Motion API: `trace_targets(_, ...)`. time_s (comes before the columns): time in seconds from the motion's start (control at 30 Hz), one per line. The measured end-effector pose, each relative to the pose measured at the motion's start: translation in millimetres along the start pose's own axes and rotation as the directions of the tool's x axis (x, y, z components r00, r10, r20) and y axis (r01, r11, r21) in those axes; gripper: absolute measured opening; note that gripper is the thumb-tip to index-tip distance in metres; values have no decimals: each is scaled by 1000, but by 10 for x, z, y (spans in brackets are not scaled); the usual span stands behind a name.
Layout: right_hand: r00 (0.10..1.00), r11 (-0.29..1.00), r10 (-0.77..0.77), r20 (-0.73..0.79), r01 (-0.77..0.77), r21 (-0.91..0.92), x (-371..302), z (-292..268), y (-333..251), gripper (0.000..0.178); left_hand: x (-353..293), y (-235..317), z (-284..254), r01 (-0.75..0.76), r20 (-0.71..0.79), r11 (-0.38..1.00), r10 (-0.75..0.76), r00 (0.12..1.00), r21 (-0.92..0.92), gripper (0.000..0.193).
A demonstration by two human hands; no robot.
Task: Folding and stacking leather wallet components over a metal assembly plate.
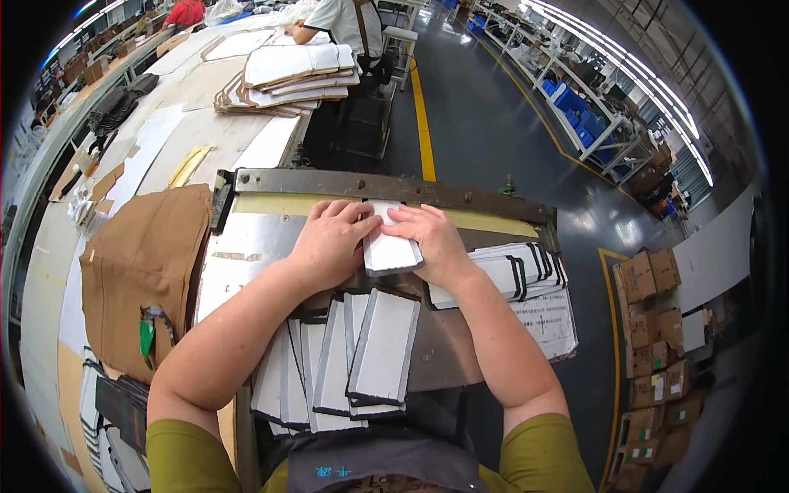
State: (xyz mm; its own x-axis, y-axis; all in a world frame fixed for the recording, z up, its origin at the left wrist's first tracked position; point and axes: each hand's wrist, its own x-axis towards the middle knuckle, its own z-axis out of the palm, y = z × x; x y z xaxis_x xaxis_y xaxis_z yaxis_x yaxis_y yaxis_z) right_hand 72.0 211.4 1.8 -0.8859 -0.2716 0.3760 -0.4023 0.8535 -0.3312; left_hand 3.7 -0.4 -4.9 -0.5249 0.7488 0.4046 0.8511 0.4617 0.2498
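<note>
A narrow white panel with dark edging (393, 253) lies at the far side of a metal-topped work surface (444, 349), its far end close to a long metal bar (329, 181). From one side my left hand (330, 244) grips it, fingertips resting on its upper face. Across from that, my right hand (436, 245) closes on the opposite edge, thumb and fingers on the white surface. Nearer to me, several similar white panels with grey and black edges (383, 345) overlap in a fanned pile. More black-edged white pieces (486, 274) lie beyond my right wrist.
Brown sheet material (144, 263) drapes at my left beside a long table (136, 156). Stacked white-and-brown panels (300, 66) and a co-worker (349, 29) are farther up. A printed sheet (546, 324) sits at the right edge. Cardboard boxes (649, 275) stand beyond the aisle.
</note>
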Motion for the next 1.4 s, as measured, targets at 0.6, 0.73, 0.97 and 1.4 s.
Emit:
trace_targets(0.6, 985, 987, 159, 63, -157, -43, -6, -81, -147, 42, 25, 12, -86, 26, 64, 998, -22, 998, -63, 28)
trace_targets(0.73, 958, 954, 246, 150, -211, -214, 6, -223, -234, 43, 52, 28, -134, 35, 103, 999, -33, 994, -17, 30)
trace_targets(0.97, 988, 993, 91, -125, -100, -64, -24, 68, 21, 30, 50, 33, -104, 40, 84, 999, -39, 996, -8, 41)
trace_targets(1.4, 880, 996, -71, -469, 39, -77, 81, -140, -162, 23, 94, 16, -130, 139, -427, 978, -193, 883, -153, 68)
